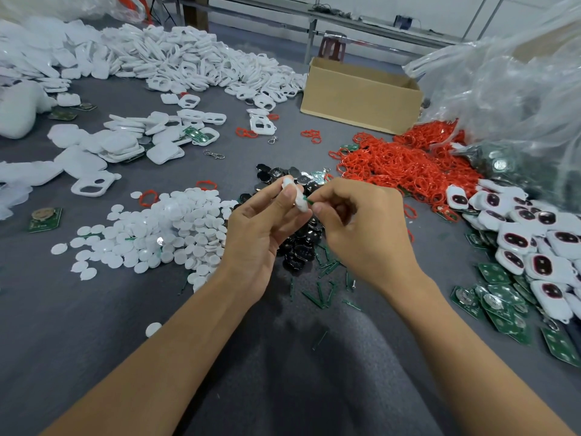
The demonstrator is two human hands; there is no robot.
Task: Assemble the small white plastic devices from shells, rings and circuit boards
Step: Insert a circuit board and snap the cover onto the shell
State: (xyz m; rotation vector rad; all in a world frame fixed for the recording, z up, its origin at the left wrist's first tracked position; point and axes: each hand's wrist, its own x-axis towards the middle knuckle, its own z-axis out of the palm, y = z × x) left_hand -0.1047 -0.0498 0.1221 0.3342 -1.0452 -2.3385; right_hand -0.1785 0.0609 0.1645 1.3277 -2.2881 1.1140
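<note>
The white shell (pixel 295 196) is held up above the middle of the desk (pixel 94 309), pinched edge-on between the thumb and curled fingers of the left hand (pixel 261 234). The right hand (pixel 361 228) pinches a thin green strip (pixel 309 202) at the shell's right edge. Beneath both lie black parts (pixel 298 247). White discs (pixel 163 234) lie to the left, red rings (pixel 402 165) far right, and circuit boards (pixel 500 297) near right. The risks look twofold: a hard twist could snap the strip short, or the narrow grip could let the shell drop among the loose parts.
</note>
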